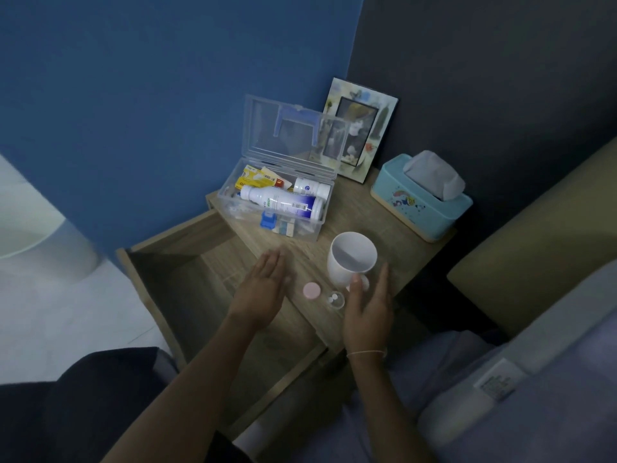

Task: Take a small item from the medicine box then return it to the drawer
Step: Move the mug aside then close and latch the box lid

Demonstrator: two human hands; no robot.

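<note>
- My left hand (265, 284) hovers flat and empty, just left of the white mug (350, 259); my right hand (369, 307) is loosely open against the mug's near side, gripping nothing.
- The medicine box (277, 208), beyond the mug on the bench (360, 212), is open for access; the drawer (187, 285) to the mug's left is pulled out, ready.
- The small clear pill cup (335, 299) holds two white tablets just in front of the mug, its pink cap (312, 290) beside it.

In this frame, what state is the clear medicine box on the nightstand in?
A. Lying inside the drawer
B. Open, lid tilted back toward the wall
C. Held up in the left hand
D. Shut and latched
B: the medicine box sits on the nightstand with its clear lid raised toward the wall, bottles visible inside; the drawer is open beside it.
</note>
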